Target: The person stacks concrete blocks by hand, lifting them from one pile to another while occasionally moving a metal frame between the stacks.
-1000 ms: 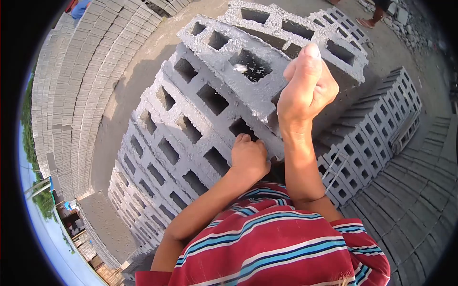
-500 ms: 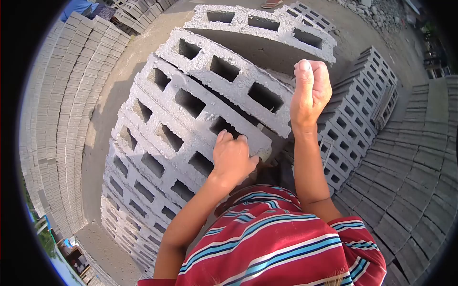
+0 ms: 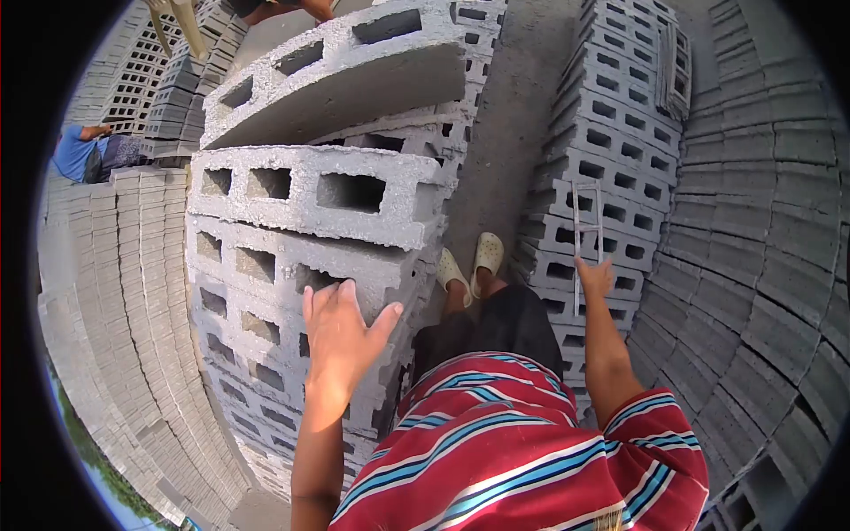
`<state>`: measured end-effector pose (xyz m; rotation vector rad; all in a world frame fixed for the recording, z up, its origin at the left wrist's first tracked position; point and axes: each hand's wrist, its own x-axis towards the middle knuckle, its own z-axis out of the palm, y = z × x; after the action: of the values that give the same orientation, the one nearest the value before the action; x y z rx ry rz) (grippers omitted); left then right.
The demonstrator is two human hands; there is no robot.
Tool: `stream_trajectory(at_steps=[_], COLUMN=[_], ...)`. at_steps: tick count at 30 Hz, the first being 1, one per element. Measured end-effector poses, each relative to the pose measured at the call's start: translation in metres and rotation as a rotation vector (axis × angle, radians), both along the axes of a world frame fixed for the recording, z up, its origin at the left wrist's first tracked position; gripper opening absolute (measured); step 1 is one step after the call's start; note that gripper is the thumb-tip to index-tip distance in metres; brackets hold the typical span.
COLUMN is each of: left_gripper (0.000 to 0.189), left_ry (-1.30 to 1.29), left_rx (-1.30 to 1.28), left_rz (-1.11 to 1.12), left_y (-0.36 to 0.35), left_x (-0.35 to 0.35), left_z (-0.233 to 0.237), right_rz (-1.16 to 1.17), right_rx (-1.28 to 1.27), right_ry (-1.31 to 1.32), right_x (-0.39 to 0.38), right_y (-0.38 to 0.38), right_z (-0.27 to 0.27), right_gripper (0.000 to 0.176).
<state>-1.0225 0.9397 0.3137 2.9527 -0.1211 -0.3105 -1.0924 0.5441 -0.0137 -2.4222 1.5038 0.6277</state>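
Ideally, the spread, empty left hand (image 3: 341,332) skirts the rough block (image 3: 374,271) while the right hand (image 3: 596,279), grip unclear, meets the frame (image 3: 588,228) squarely.

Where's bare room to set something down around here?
The free patch is the ground strip beyond the shoes, between the near block stack and the far stack.

It's crowded either side: the left hand is at the near block stack, and the right hand and a thin frame are at the far stack.
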Motion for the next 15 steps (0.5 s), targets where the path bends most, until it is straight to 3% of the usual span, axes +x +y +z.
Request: stream_trajectory(at_steps=[2, 6, 8, 10, 15], left_gripper=[0.052, 0.043, 0.039, 0.04, 0.048], left_ry=[-0.007, 0.145, 0.021, -0.091, -0.243], left_rx=[0.045, -0.033, -0.08, -0.105, 0.056], left_rz=[-0.007, 0.227, 0.199, 0.189, -0.007], left_y=[-0.004, -0.016, -0.018, -0.029, -0.05], left_x=[-0.001, 0.026, 0.038, 0.057, 0.093], left_z=[0.024, 0.073, 0.07, 0.064, 0.026], right_rz=[-0.111, -0.058, -0.02, -0.014, 0.004], right_rx=[0.009, 0.309, 0.102, -0.152, 0.125], right_ry=[0.232, 0.398, 0.272, 0.28, 0.34], right_x=[-0.026, -0.088, -0.115, -0.106, -0.095], right_y=[0.0, -0.013, -0.007, -0.001, -0.042], right_z=[-0.003, -0.061, -0.083, -0.07, -0.075], right_gripper=[0.12, 0.128, 0.129, 0.13, 0.13])
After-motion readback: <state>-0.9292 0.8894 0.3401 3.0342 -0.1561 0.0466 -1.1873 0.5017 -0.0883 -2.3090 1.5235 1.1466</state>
